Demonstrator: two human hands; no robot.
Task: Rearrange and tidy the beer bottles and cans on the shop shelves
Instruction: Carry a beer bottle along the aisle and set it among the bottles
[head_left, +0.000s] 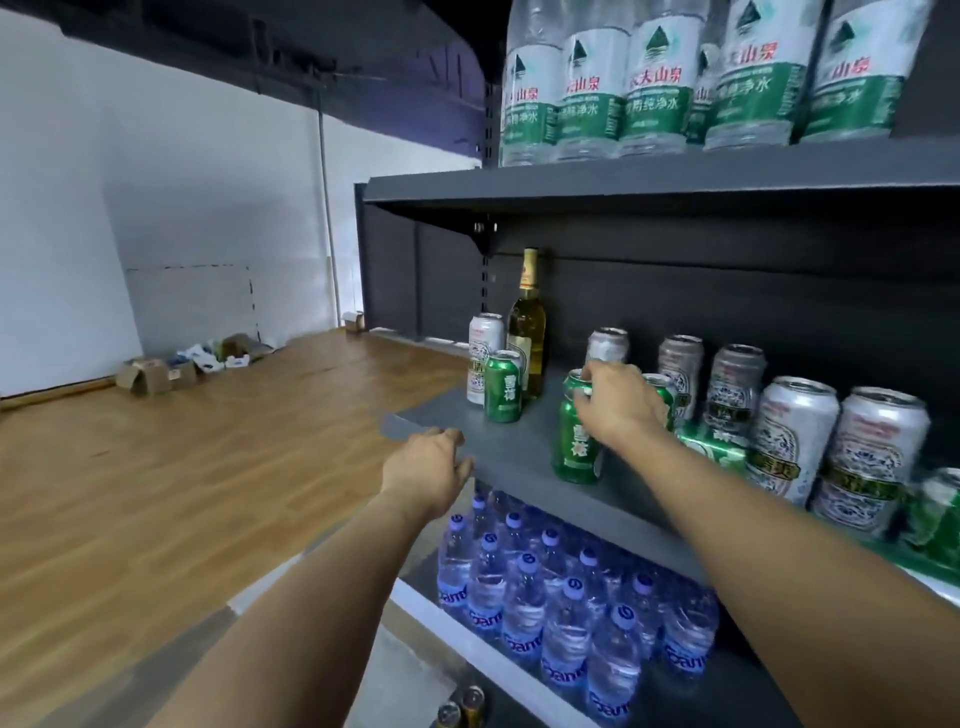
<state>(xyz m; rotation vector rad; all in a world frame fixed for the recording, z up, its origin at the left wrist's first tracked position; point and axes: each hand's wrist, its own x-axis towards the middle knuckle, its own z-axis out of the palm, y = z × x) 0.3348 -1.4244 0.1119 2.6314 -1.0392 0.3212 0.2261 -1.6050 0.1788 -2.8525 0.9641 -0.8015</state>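
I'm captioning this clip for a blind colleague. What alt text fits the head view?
A person's right hand grips the top of a green beer can on a dark shop shelf, while the left hand rests on the shelf's front edge. More cans and one bottle stand nearby; water bottles fill the shelf below.

we see soft, even daylight on the white plaster wall (156, 182) and a dull sheen on the brown wooden floor (182, 467). under the dark grey metal shelf board (675, 176) the recess falls into shadow. the wide lens bends straight lines toward the edges. the silver printed beer cans (831, 452) at the right edge smear with motion blur, and the large clear green-labelled water bottles (660, 83) look soft.
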